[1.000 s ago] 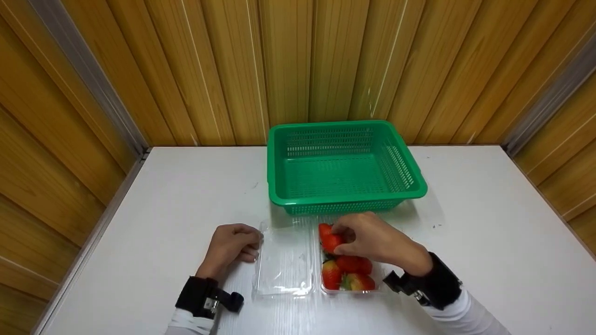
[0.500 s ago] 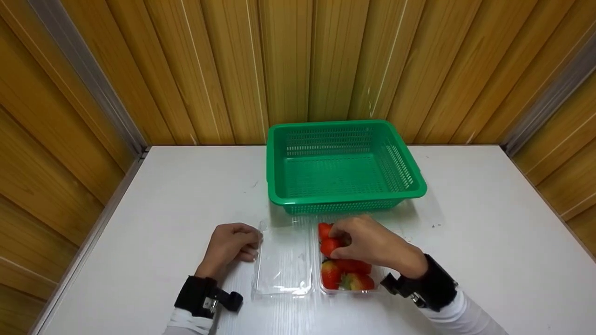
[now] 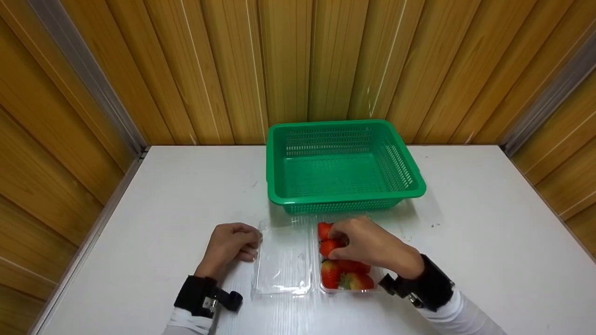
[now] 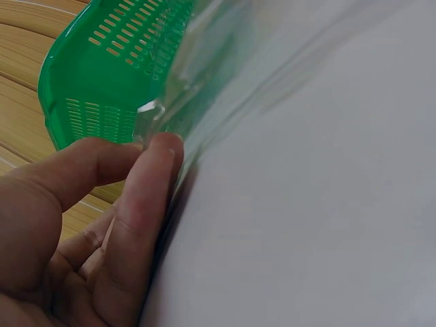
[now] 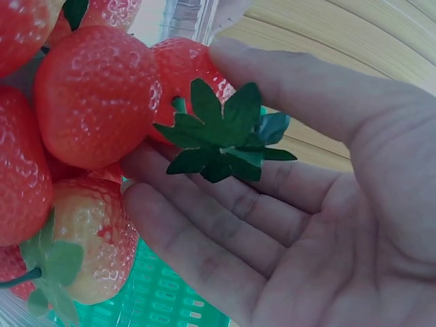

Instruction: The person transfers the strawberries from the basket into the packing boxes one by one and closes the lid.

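In the head view, a clear plastic clamshell box lies unfolded on the white table, its lid [image 3: 284, 260] at left and its tray [image 3: 352, 292] at right. My left hand [image 3: 231, 244] pinches the lid's left edge between thumb and finger; the left wrist view shows the fingertips at the thin plastic [image 4: 184, 82]. Over the tray, my right hand [image 3: 372, 244] holds a red strawberry [image 5: 184, 61] with green leaves facing the palm, thumb on one side and fingers on the other. Several more strawberries [image 3: 356, 281] lie in the tray, partly hidden by this hand.
A green slotted plastic basket [image 3: 347, 202] stands just behind the box, with nothing in it. Wood-look panels [image 3: 288, 70] wall the table at the back and both sides. Each wrist wears a black strap with a small camera.
My right hand has shifted slightly left and towards me over the tray, with the strawberry in its fingers. The left hand stays at the lid's edge.
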`<state>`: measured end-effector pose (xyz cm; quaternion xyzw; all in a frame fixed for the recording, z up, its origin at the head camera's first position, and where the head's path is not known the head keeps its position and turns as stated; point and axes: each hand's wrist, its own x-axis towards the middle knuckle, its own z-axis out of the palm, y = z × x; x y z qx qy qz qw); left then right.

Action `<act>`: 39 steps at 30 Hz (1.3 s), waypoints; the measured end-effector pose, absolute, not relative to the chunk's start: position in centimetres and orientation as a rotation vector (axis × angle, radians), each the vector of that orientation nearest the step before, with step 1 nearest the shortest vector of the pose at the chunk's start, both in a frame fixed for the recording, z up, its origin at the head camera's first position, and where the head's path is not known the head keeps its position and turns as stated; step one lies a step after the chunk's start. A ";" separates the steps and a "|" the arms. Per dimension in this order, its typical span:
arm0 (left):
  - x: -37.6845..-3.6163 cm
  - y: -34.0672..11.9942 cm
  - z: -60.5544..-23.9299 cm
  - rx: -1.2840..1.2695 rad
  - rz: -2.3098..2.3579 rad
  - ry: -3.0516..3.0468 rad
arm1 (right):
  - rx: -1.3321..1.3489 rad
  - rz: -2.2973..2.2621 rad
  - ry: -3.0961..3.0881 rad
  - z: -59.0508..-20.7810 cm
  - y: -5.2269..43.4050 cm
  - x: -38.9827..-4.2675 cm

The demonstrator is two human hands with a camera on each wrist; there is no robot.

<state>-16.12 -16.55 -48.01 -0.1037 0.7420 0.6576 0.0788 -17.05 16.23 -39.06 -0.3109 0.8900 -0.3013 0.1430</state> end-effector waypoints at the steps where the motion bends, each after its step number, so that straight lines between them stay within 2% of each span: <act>1: -16.1 -16.5 -48.0 -0.310 1.969 2.220 | -0.895 -0.872 2.569 -39.1 16.2 -17.0; 14: -16.3 -16.7 -48.1 -0.285 1.958 2.243 | -0.818 -0.853 2.577 -39.1 16.0 -16.9; 39: -16.1 -16.6 -48.0 -0.282 1.966 2.249 | -0.913 -0.956 2.578 -38.3 18.0 -17.3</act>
